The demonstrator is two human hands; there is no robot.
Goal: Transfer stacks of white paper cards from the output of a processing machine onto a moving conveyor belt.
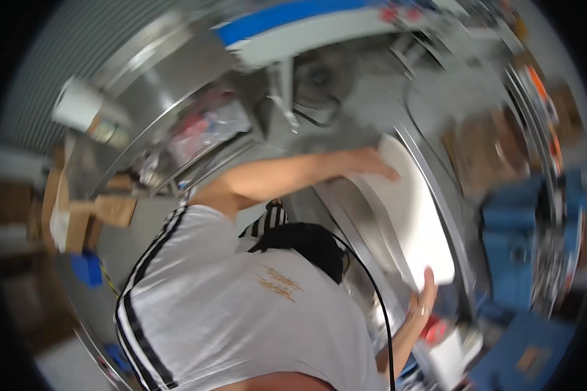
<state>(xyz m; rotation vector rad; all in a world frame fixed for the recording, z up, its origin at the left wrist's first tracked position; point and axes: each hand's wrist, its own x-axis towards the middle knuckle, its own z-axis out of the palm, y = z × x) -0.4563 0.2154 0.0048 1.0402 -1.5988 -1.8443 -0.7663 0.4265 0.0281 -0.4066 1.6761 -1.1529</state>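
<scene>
A white, smooth sheet-like tray (419, 212) with rounded corners spans the space between my hands, tilted over a metal-edged surface. My left hand (370, 163) reaches across to its far end, fingers lying over the edge there. At the near end my right hand (424, 303), with a ring or band near the wrist, has its thumb raised along the edge; the other fingers are partly hidden. Both hands appear closed on the tray. Motion blur softens the fingertips, and the tray's underside is out of sight.
A metal table (169, 98) stands at the left, with a bag of reddish items (205, 127) on a lower shelf. Cardboard boxes (78, 215) lie farther left. A blue-topped bench (293, 16) is at the far side, blue bins (512, 241) at the right. A black cable (379, 293) hangs down in front.
</scene>
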